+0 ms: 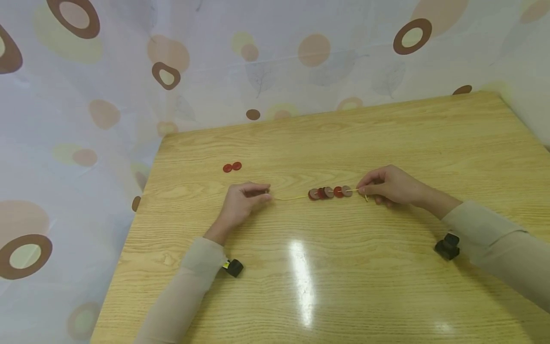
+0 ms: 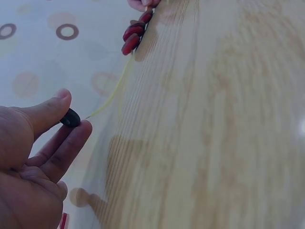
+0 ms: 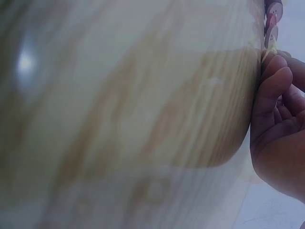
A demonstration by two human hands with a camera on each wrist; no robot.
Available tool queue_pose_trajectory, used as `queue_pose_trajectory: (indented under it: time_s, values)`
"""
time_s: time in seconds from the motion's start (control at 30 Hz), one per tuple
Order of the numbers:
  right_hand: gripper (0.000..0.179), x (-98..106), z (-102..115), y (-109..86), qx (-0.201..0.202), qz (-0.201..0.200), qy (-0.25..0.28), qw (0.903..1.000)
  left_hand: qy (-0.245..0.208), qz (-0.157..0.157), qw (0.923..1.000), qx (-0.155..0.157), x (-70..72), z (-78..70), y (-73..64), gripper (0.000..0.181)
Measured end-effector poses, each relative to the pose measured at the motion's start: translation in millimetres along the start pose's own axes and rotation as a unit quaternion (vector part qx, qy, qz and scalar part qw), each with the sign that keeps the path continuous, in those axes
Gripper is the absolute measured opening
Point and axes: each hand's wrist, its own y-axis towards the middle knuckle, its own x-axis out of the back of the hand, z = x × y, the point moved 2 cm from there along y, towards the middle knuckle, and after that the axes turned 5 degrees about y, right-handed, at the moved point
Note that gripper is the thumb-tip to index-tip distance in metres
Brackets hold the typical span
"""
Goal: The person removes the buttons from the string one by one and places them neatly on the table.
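Several red, dark and pinkish-brown buttons (image 1: 328,192) hang in a row on a yellow string (image 1: 289,198) between the two hands. At the string's left end my left hand (image 1: 240,203) pinches a dark button (image 2: 70,118) between thumb and fingers. The string's thin tip lies right by those fingertips. With thumb and forefinger, my right hand (image 1: 395,184) grips the other end of the string, and a short tail of it sticks out below the fingers. In the right wrist view, a pinkish-brown button (image 3: 272,34) with small holes sits just beyond the right fingertips.
Two red buttons (image 1: 232,166) lie side by side on the wooden table (image 1: 343,296), beyond the left hand. A patterned curtain (image 1: 275,62) stands behind the table's far edge and along its left. Each sleeve carries a small black camera (image 1: 448,246).
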Motion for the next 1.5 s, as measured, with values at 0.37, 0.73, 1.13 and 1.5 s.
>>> queue_pose_trajectory:
  time_s: [0.37, 0.73, 1.13, 1.5]
  values:
    - [0.026, -0.4, 0.8, 0.7, -0.001, 0.001, -0.003, 1.0, 0.015, -0.01, 0.9997, 0.014, 7.9, 0.8, -0.2, 0.03]
    - [0.025, 1.4, -0.6, -0.3, -0.003, 0.001, -0.005, 1.0, 0.084, -0.027, 0.996, -0.013, 18.8, -5.3, 13.9, 0.031]
    - [0.025, 0.9, -1.0, -3.1, -0.005, -0.003, 0.003, 1.0, 0.468, -0.02, 0.8643, -0.185, 38.0, -17.9, 65.0, 0.031]
    - [0.025, -3.1, -1.6, -3.4, -0.002, 0.007, 0.004, 1.0, 0.493, 0.028, 0.8613, -0.121, 47.8, -0.1, 89.1, 0.031]
